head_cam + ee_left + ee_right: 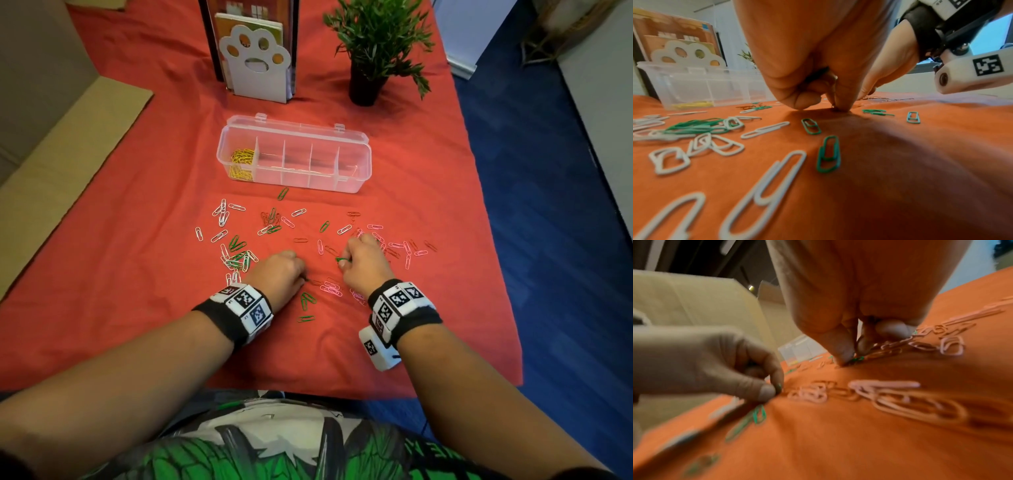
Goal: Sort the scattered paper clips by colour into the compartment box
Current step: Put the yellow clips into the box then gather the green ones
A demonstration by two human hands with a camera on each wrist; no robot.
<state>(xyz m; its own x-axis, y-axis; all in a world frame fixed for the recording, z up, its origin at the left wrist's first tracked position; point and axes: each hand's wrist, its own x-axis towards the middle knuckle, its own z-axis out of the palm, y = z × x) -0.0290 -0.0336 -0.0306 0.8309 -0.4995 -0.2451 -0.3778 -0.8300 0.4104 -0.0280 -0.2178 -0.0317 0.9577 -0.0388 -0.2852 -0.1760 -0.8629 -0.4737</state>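
Observation:
A clear compartment box [356,161] stands open on the red cloth, with yellow clips [242,160] in its leftmost compartment. White, green, pink and red paper clips lie scattered in front of it. My left hand [305,279] is down on the cloth, thumb and finger pinching a small green clip [779,386] that the fingertips mostly hide. My right hand [343,261] pinches a green clip [341,260] at the edge of a pile of pink clips [900,395]. Loose green clips [828,154] and white clips [764,129] lie just behind the left hand.
A white paw-shaped holder [255,61] with books and a potted plant [373,51] stand behind the box. Cardboard [68,154] lies along the left side. The table's right edge drops to a blue floor [548,240].

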